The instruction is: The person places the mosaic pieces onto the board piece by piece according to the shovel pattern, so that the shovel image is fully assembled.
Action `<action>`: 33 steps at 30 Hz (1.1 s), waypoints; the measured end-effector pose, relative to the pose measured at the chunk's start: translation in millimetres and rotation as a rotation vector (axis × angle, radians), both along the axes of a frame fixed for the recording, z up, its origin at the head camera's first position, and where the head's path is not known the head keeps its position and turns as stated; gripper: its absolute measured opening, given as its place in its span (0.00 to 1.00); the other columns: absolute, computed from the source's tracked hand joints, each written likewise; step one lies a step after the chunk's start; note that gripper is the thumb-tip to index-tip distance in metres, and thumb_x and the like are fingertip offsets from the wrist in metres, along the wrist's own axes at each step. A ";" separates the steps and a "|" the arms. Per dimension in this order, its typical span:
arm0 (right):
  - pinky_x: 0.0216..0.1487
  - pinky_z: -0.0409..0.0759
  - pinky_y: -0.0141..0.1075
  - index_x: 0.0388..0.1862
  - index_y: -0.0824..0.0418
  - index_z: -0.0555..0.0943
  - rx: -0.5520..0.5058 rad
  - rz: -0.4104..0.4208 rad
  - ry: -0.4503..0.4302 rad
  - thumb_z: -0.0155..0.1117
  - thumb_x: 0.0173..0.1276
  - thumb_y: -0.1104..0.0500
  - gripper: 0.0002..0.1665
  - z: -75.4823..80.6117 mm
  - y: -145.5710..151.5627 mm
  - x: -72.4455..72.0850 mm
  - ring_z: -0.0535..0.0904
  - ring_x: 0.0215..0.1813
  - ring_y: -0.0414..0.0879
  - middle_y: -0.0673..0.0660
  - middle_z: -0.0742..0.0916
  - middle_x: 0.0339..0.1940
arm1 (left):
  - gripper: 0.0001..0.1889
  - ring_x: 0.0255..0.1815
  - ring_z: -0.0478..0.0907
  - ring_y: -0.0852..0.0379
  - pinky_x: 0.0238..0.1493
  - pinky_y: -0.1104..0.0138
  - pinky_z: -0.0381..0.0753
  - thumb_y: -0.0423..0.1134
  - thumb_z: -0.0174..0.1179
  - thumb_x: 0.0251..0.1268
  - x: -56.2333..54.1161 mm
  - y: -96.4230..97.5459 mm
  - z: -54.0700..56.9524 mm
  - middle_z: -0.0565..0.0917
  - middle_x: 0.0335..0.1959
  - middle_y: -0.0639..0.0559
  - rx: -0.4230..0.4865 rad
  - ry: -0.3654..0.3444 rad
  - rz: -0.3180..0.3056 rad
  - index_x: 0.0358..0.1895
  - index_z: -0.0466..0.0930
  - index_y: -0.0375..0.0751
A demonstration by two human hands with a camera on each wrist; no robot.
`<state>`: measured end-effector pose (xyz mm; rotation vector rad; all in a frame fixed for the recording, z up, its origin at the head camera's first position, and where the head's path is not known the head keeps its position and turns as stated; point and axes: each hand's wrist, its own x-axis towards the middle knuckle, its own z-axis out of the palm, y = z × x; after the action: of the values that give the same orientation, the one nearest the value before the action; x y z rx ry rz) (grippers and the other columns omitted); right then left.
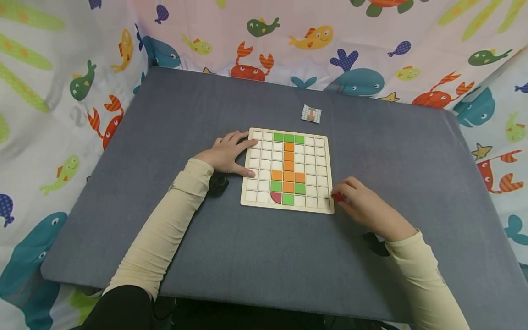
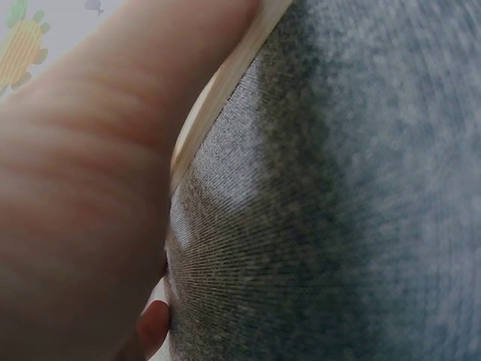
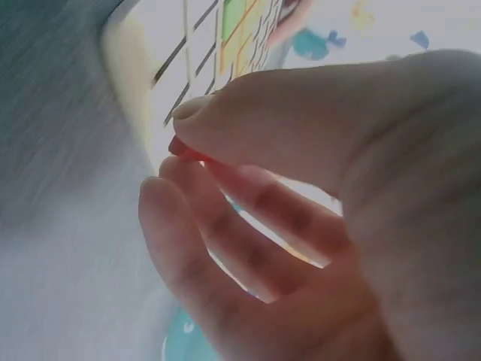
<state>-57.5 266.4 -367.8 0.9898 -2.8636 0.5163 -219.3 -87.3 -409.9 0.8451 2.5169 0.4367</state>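
A square wooden grid board (image 1: 331, 183) lies on the table, its cells holding white, green and orange square tiles. One red quarter-round tile (image 1: 276, 197) sits in its bottom row, left of a green tile. My left hand (image 1: 226, 153) rests at the board's left edge, fingers spread and straight, with thumb and a fingertip over the rim. Just off the right edge, my right hand (image 1: 360, 201) pinches a small red tile (image 1: 338, 196) between thumb and fingers. In the right wrist view most of this red tile (image 3: 188, 150) is hidden by the thumb.
Behind the board lies a small printed card (image 1: 311, 114) with a grid pattern. Grey cloth covers the table (image 1: 198, 256). A curtain (image 1: 280, 50) printed with sea animals hangs around its back and sides.
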 end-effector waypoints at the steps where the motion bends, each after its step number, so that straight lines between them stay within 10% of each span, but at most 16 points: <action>1: 0.35 0.80 0.38 0.40 0.65 0.80 0.008 0.012 -0.005 0.71 0.51 0.75 0.18 0.1 -5.0 -2.0 0.78 0.38 0.45 0.57 0.80 0.39 | 0.54 0.78 0.36 0.43 0.70 0.45 0.46 0.70 0.62 0.49 0.3 0.0 0.3 0.40 0.79 0.49 0.003 0.000 0.001 0.77 0.44 0.59; 16: 0.45 0.79 0.34 0.38 0.59 0.82 -0.022 0.194 -0.046 0.66 0.61 0.69 0.08 -11.2 -57.5 -12.4 0.79 0.42 0.42 0.51 0.82 0.37 | 0.53 0.78 0.34 0.44 0.71 0.46 0.44 0.70 0.62 0.50 1.7 0.3 1.6 0.39 0.79 0.51 0.008 -0.019 0.006 0.77 0.44 0.61; 33: 0.42 0.78 0.36 0.40 0.59 0.82 0.061 0.147 0.014 0.72 0.55 0.68 0.14 -11.2 -53.7 -16.0 0.76 0.41 0.45 0.52 0.83 0.38 | 0.54 0.78 0.35 0.44 0.71 0.46 0.45 0.70 0.63 0.49 0.9 1.2 1.2 0.40 0.79 0.50 0.003 -0.007 0.007 0.77 0.45 0.61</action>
<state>-73.6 212.7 -379.1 1.2152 -2.8238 0.4326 -218.4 -86.0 -408.7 0.8343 2.5145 0.4450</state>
